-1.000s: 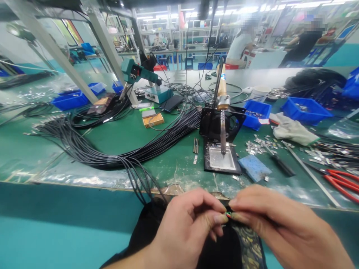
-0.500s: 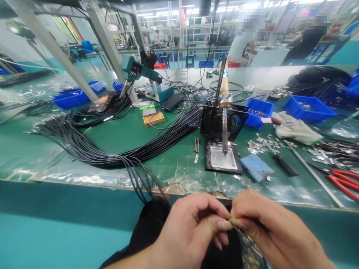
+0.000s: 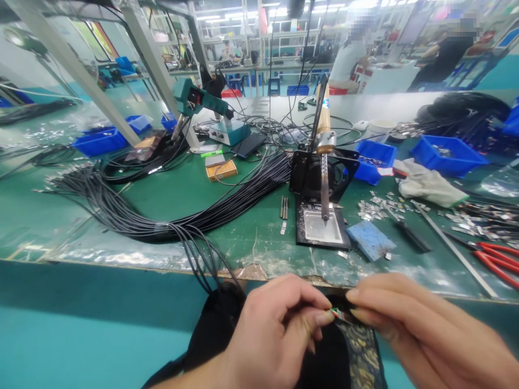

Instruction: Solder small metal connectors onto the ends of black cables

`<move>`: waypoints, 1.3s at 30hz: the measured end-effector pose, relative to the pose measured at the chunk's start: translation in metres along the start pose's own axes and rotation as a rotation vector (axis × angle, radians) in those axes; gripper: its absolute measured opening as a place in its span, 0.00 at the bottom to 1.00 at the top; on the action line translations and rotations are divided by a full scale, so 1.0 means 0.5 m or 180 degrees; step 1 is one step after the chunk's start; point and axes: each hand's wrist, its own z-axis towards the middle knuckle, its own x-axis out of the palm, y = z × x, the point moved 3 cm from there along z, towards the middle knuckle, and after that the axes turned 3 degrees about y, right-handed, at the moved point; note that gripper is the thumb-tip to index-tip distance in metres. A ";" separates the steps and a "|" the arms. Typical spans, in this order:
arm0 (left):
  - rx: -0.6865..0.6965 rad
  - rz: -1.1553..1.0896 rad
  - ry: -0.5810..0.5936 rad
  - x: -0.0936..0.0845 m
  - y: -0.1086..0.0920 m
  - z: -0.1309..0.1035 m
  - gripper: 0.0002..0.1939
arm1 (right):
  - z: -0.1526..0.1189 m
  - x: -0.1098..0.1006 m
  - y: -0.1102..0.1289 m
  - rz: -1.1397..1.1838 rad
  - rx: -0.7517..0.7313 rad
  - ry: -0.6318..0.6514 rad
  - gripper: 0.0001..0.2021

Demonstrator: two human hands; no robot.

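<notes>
In the head view, I'm watching the right hand drawing back from the left hand: half a second ago their fingertips were meeting, and now a gap is opening, leaving the coloured wires showing between them. That is probably making the left hand the surer hold. Its fingers are pinching the wires at one end; the right fingers are standing parted, and I cannot tell whether the thumb is touching the other end. Both hands are hanging over the lap, just before the worktop, wrists angling inward. Beyond, the iron is pointing down over a tray.
</notes>
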 end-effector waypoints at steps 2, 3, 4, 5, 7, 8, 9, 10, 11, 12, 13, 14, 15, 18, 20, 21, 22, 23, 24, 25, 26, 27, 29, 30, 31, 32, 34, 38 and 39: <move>0.0198 0.0288 -0.0002 -0.001 -0.003 0.000 0.08 | -0.009 -0.003 0.004 -0.0339 -0.0087 0.0110 0.14; 0.0262 0.0385 0.0007 -0.001 -0.004 0.000 0.08 | -0.015 -0.004 0.005 -0.0476 -0.0129 0.0143 0.16; 0.0302 0.0443 0.0008 -0.001 -0.003 0.000 0.09 | -0.021 -0.004 0.005 -0.0584 -0.0170 0.0159 0.18; 0.0340 0.0472 0.0005 -0.001 -0.003 0.000 0.08 | -0.027 -0.004 0.005 -0.0661 -0.0230 0.0157 0.19; 0.0441 0.0488 0.0007 0.000 -0.002 0.001 0.07 | -0.037 -0.002 0.005 -0.0723 -0.0361 0.0147 0.21; 0.0502 0.0488 0.0012 0.001 -0.002 0.001 0.07 | -0.040 -0.001 0.005 -0.0722 -0.0404 0.0126 0.21; 0.0554 0.0490 0.0018 0.001 -0.002 0.001 0.06 | -0.042 0.000 0.004 -0.0714 -0.0430 0.0082 0.22; 0.0593 0.0488 0.0026 0.001 -0.003 0.001 0.06 | -0.041 0.002 0.003 -0.0699 -0.0449 0.0028 0.22; 0.0603 0.0483 0.0033 0.001 -0.003 0.001 0.06 | -0.040 0.003 0.003 -0.0677 -0.0472 -0.0029 0.22; 0.0592 0.0474 0.0036 0.001 -0.003 0.001 0.06 | -0.038 0.004 0.002 -0.0653 -0.0487 -0.0087 0.21; 0.0574 0.0456 0.0044 0.001 -0.004 0.001 0.06 | -0.036 0.004 0.002 -0.0622 -0.0510 -0.0131 0.21; 0.0542 0.0429 0.0051 0.001 -0.004 0.001 0.06 | -0.033 0.005 0.002 -0.0588 -0.0528 -0.0143 0.21; 0.0509 0.0399 0.0057 0.001 -0.005 0.001 0.06 | -0.031 0.006 0.002 -0.0563 -0.0543 -0.0141 0.21; 0.0439 0.0342 0.0078 0.002 -0.006 0.003 0.06 | -0.025 0.006 0.001 -0.0567 -0.0578 -0.0158 0.21; 0.0384 0.0307 0.0069 0.003 -0.004 0.004 0.06 | -0.023 0.006 0.001 -0.0576 -0.0607 -0.0180 0.21; 0.0350 0.0293 0.0067 0.003 -0.003 0.004 0.06 | -0.022 0.007 0.001 -0.0572 -0.0617 -0.0187 0.21; 0.0323 0.0278 0.0065 0.003 -0.001 0.004 0.07 | -0.022 0.007 0.001 -0.0568 -0.0620 -0.0194 0.21; 0.0304 0.0271 0.0069 0.003 0.002 0.004 0.07 | -0.021 0.007 0.002 -0.0571 -0.0618 -0.0203 0.21; 0.0299 0.0279 0.0071 0.003 0.004 0.004 0.07 | -0.021 0.007 0.002 -0.0579 -0.0618 -0.0214 0.21; 0.0309 0.0304 0.0070 0.003 0.006 0.005 0.08 | -0.021 0.006 0.003 -0.0591 -0.0627 -0.0216 0.21; 0.0332 0.0343 0.0067 0.003 0.007 0.005 0.08 | -0.022 0.006 0.004 -0.0599 -0.0648 -0.0211 0.21; 0.0363 0.0401 0.0055 0.002 0.007 0.005 0.09 | -0.024 0.005 0.005 -0.0591 -0.0678 -0.0203 0.21; 0.0464 0.0591 0.0000 0.000 0.006 0.006 0.09 | -0.027 0.002 0.005 -0.0521 -0.0714 -0.0175 0.20; 0.0540 0.0701 -0.0037 -0.001 0.004 0.007 0.08 | -0.027 0.001 0.004 -0.0478 -0.0657 -0.0157 0.19; 0.0625 0.0804 -0.0074 -0.003 0.002 0.008 0.08 | -0.026 0.000 0.001 -0.0445 -0.0531 -0.0144 0.19; 0.0720 0.0889 -0.0121 -0.004 -0.001 0.008 0.07 | -0.023 0.000 -0.003 -0.0409 -0.0330 -0.0141 0.18; 0.0944 0.0986 -0.0230 -0.007 -0.005 0.009 0.05 | -0.012 0.001 -0.013 -0.0218 0.0271 -0.0141 0.14; 0.1351 0.1018 -0.0424 -0.008 -0.009 0.009 0.04 | 0.011 0.035 -0.027 0.1314 0.1804 0.0260 0.13; 0.1401 0.1017 -0.0450 -0.007 -0.009 0.009 0.04 | 0.013 0.049 -0.026 0.1718 0.2114 0.0438 0.16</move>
